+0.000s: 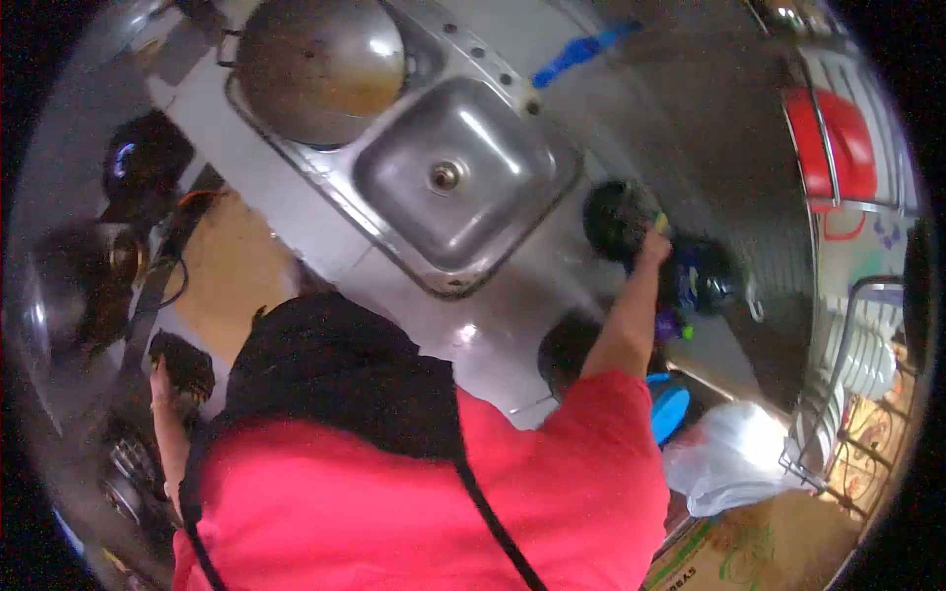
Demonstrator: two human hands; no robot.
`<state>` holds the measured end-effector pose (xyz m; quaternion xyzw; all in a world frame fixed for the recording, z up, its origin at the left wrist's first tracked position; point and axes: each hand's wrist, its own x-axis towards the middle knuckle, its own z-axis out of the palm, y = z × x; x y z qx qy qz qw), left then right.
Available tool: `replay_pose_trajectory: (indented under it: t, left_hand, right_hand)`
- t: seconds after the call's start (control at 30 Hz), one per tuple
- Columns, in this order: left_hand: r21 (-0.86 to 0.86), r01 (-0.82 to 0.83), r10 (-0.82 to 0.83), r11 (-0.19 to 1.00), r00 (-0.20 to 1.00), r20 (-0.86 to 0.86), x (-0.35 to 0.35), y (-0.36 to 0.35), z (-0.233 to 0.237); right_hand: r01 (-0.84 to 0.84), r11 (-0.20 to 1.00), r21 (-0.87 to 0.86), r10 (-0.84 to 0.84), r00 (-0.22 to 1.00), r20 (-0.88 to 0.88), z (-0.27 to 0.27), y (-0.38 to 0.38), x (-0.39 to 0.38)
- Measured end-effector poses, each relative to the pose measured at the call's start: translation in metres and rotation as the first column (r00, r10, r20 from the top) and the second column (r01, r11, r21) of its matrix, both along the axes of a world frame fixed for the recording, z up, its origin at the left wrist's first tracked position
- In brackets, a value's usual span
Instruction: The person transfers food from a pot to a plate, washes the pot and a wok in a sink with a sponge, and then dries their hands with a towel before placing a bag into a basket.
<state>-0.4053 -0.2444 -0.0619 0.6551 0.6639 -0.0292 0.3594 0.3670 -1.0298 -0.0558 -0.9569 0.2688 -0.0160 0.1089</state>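
My right hand [652,246] reaches out over the steel counter right of the sink [453,177]. It presses a small yellow sponge [662,223] against a dark round pan [619,219]. My left hand [158,386] is low at the left, closed on a black object [183,362] whose shape is too dark to make out. My red shirt [414,492] and dark hair fill the lower middle of the view.
A large wok [320,69] sits in the far basin, and a blue brush [576,54] lies behind the sink. A dark blue pot [705,281] stands beside the pan. On the right are a dish rack with white plates [867,355], a red tub [833,143] and a white plastic bag [729,453].
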Motion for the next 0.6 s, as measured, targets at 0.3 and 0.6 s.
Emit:
replay_pose_trajectory:
  t: [0.3,0.6]
  left_hand:
    - [-0.095,-0.292,0.289,0.952,0.749,0.596,0.232,0.028,0.111]
    - [-0.35,-0.02,0.309,0.936,0.521,0.796,0.463,0.127,0.11]
  right_hand:
    - [-0.175,0.238,0.955,-0.15,0.965,0.214,0.016,0.159,-0.022]
    - [-0.129,-0.231,0.964,0.034,0.989,0.14,0.041,0.495,-0.013]
